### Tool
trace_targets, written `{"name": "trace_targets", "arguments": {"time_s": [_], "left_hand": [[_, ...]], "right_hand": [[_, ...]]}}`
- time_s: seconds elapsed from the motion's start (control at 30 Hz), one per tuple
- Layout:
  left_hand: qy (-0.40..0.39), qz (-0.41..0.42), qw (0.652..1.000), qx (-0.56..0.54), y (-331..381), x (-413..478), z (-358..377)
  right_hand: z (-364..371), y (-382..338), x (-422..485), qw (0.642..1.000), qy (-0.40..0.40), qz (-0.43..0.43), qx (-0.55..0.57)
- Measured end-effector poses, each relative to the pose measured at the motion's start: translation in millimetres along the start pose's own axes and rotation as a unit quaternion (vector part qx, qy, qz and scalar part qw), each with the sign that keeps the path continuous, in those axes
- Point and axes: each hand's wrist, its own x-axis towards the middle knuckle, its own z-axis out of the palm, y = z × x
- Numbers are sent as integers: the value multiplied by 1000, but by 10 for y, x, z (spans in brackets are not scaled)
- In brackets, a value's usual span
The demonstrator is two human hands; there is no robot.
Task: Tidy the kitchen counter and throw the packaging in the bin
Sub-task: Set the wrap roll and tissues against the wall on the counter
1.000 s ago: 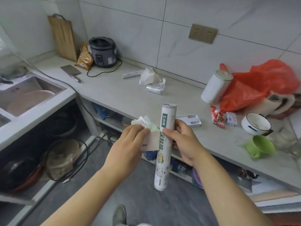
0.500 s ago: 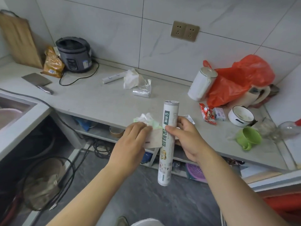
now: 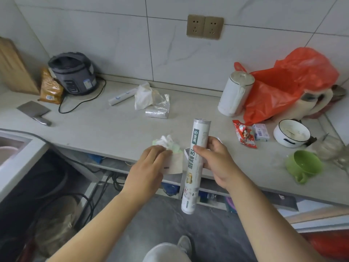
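- Right hand (image 3: pixel 213 163) wrapped around the middle of a tall white cardboard tube of cling film with green print (image 3: pixel 195 165); tube held nearly upright in the air at the counter's front edge, its lower end hanging below counter level.
- Left hand (image 3: pixel 149 167) closed on a bunch of crumpled white and pale green wrappers with a flat beige paper piece (image 3: pixel 171 152); bunch sits just left of the tube, touching or almost touching it, cannot tell which.
- Pale grey stone kitchen counter (image 3: pixel 113 125) runs across the view beyond both hands.
- Middle back of counter: crumpled white tissue (image 3: pixel 142 95), a clear plastic bag roll (image 3: pixel 157 111) just beside it, a thin white roll (image 3: pixel 121 96) lying to the left.
- Left back: dark grey rice cooker (image 3: pixel 74 73) with black cord, orange snack bag (image 3: pixel 50 87) leaning next to it, steel cleaver (image 3: pixel 35 112) flat on the counter nearer the edge.
- Right: white cylindrical kettle (image 3: pixel 235 92) upright, red plastic bag (image 3: pixel 290 82) heaped behind it.
- Right front: small red snack packet (image 3: pixel 244 134), small pale box (image 3: pixel 261 132) touching it, white enamel bowl with dark rim (image 3: pixel 291 133), green plastic cup (image 3: pixel 303 166) lying tipped on its side.
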Motion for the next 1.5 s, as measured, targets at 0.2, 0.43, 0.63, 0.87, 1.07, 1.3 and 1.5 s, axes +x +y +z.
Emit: {"name": "trace_targets", "arguments": {"time_s": [0.2,0.43,0.63,0.87,1.07,1.3,1.5], "left_hand": [[-8,6,1000,18,-91,370,271],[-25,-15,998,49,-337,606,540],[-17,-9,999,51,-639,973,753],[-32,10,999,39,-1072,1439,989],[-78,20,997,16,-1316,1717,1196],[-141,40,989,24,-1337,1922,1433],[-156,44,986,32,-1247,2054,1551]], "right_hand": [[-300,-66,426,1000,22,-2,20],[-407,-172,835,998,64,0,14],[-253,-342,1222,994,100,-43,-10],[-39,-577,1688,978,183,-74,-60],[70,-572,2011,966,236,-51,-95],[92,-409,2226,961,254,-24,-109],[-37,-305,2357,963,240,-10,-119]]}}
